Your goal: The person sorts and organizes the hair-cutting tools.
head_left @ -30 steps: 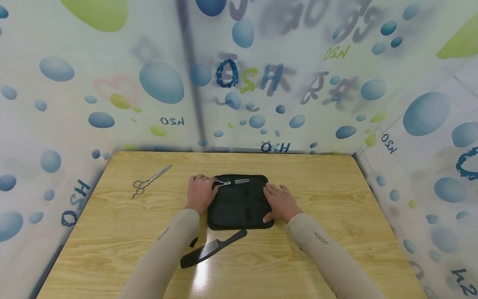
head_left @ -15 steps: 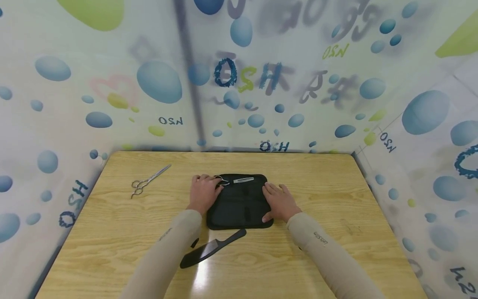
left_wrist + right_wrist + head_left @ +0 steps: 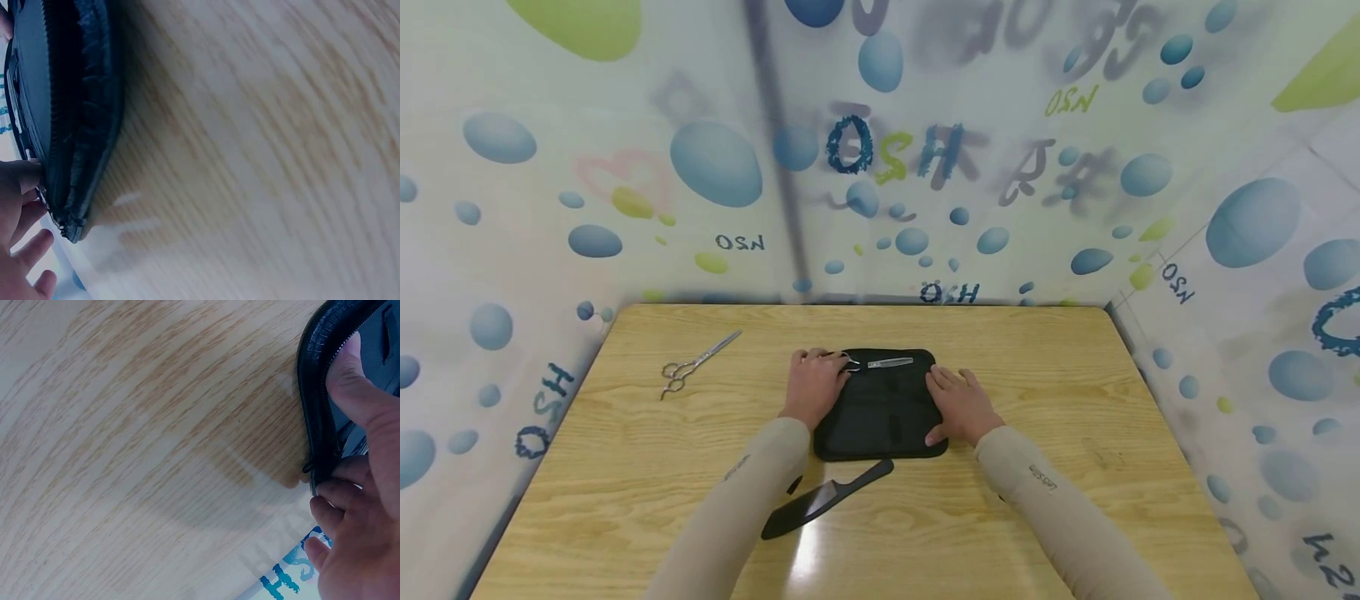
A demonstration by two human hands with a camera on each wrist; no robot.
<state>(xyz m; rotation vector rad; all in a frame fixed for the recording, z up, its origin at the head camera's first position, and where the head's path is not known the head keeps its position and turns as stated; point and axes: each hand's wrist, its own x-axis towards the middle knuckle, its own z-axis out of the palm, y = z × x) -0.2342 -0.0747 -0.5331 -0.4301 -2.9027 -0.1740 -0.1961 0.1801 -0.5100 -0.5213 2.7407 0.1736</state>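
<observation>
A black zip-edged case (image 3: pixel 872 417) lies spread flat in the middle of the head view. Haircutting scissors (image 3: pixel 893 362) lie along its far edge, a dark strap crossing them between rings and blades. At the case's upper left corner, my left hand (image 3: pixel 815 388) holds the scissors by the ring end, which the fingers partly hide. My right hand (image 3: pixel 962 408) rests on the case's right edge, fingers fairly straight toward the far corner. In the right wrist view its thumb (image 3: pixel 350 381) presses inside the zip. The left wrist view shows the case's raised zipped edge (image 3: pixel 69 137) by the fingers.
A second pair of scissors (image 3: pixel 700 360) lies on the wooden table (image 3: pixel 1060 375) at the far left. A black comb (image 3: pixel 827 500) with a handle lies in front of the case. Patterned walls (image 3: pixel 880 208) border the table's back and sides.
My left hand has shifted slightly right along the case's far edge, and the scissors have slid right with it. The right hand stays where it was on the case.
</observation>
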